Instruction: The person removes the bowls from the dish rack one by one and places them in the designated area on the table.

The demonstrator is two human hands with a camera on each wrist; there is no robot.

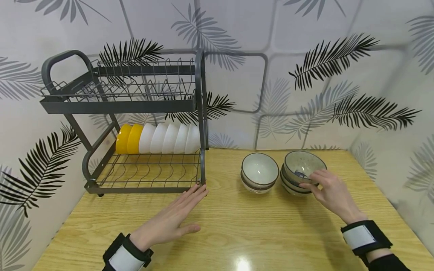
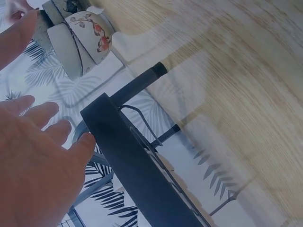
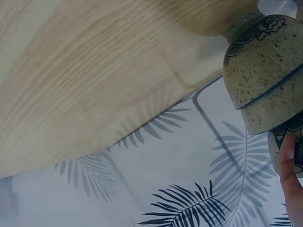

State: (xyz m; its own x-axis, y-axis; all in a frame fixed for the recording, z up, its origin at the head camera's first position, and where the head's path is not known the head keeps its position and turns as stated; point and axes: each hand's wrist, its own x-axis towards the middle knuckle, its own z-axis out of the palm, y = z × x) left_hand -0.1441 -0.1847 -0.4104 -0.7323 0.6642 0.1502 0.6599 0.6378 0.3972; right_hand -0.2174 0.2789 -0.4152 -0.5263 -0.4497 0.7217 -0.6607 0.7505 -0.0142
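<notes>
The right hand (image 1: 330, 194) grips the rim of the top speckled ceramic bowl (image 1: 303, 165) in the right-hand stack, on the far right of the pale wooden surface (image 1: 237, 226); only one fingertip shows in its wrist view. Just left stands a second stack of white-lined bowls (image 1: 259, 172). The left hand (image 1: 173, 220) lies flat and released, fingertips touching the near right corner post of the dark grey two-tier metal dish rack (image 1: 135, 109), whose upright partly hides the row of white and yellow bowls (image 1: 157, 138) on the lower tier.
</notes>
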